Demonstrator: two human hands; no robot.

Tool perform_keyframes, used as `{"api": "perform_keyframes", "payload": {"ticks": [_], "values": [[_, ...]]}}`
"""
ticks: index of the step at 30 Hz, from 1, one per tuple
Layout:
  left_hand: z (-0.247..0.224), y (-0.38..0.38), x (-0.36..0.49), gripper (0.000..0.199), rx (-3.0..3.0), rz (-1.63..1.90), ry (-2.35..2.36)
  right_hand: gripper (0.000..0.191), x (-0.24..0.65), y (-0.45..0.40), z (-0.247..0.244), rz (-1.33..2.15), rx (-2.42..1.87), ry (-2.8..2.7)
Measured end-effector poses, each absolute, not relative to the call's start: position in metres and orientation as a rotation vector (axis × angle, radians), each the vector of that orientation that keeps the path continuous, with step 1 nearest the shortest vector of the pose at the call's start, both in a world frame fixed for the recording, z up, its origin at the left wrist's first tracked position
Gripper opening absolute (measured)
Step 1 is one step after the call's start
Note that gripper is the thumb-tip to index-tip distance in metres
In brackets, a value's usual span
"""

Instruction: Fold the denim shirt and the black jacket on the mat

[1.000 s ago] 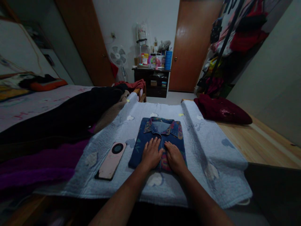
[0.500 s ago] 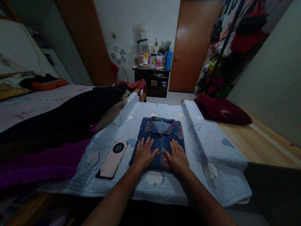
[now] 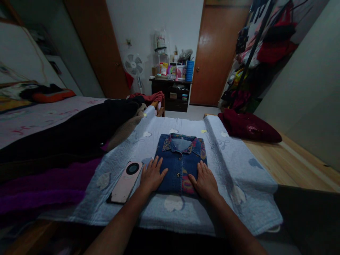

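A folded denim shirt (image 3: 171, 164) with a patterned collar and dark buttons lies face up on a light blue quilted cloth (image 3: 175, 221). My left hand (image 3: 152, 175) rests at the shirt's left edge, fingers stretched out and thumb over the denim. On the right edge lies my right hand (image 3: 205, 180), palm down with fingers extended and the thumb near the floral patch. Neither hand grips anything. To the left of my left hand, a pink phone (image 3: 126, 182) with a round black camera ring lies on the cloth.
Dark and purple clothes (image 3: 50, 177) are heaped along the bed at left. A maroon folded garment (image 3: 247, 125) sits on the wooden surface (image 3: 297, 161) at right. Farther back stand a fan (image 3: 134, 65), a dark cabinet (image 3: 170, 94) and a brown door (image 3: 211, 56).
My left hand has slid left, from the shirt's front to its left edge. My right hand has shifted slightly outward to the right edge. The shirt stays in place.
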State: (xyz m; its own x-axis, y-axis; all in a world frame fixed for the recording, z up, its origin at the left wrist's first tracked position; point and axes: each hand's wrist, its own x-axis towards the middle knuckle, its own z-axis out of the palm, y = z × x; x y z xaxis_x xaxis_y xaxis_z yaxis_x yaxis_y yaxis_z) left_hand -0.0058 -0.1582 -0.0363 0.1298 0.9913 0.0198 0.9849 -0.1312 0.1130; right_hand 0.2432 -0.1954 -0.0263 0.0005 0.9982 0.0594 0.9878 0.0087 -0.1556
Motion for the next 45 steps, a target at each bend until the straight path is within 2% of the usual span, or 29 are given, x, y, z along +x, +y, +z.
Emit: {"api": "perform_keyframes", "payload": {"ticks": [4,8,14,18,30,45], "values": [[-0.022,-0.147,-0.002,0.057,2.31,0.179,2.048,0.053,0.248,-0.169,0.002,0.233,-2.197,-2.065],[-0.005,-0.117,0.023,0.056,2.349,0.341,2.078,0.048,0.242,-0.124,0.006,0.022,-2.012,-2.025],[-0.019,-0.07,0.048,0.068,2.403,0.337,1.967,0.064,0.235,-0.077,-0.031,0.025,-2.08,-1.932],[-0.04,-0.061,0.042,0.071,2.445,0.327,1.948,0.067,0.239,-0.073,-0.045,-0.002,-2.073,-1.953],[-0.04,-0.068,0.038,0.073,2.321,0.311,2.085,0.078,0.243,-0.078,-0.042,0.039,-2.191,-1.826],[-0.035,-0.084,0.03,0.066,2.266,0.317,2.2,0.075,0.25,-0.132,-0.045,0.071,-2.244,-1.902]]}}
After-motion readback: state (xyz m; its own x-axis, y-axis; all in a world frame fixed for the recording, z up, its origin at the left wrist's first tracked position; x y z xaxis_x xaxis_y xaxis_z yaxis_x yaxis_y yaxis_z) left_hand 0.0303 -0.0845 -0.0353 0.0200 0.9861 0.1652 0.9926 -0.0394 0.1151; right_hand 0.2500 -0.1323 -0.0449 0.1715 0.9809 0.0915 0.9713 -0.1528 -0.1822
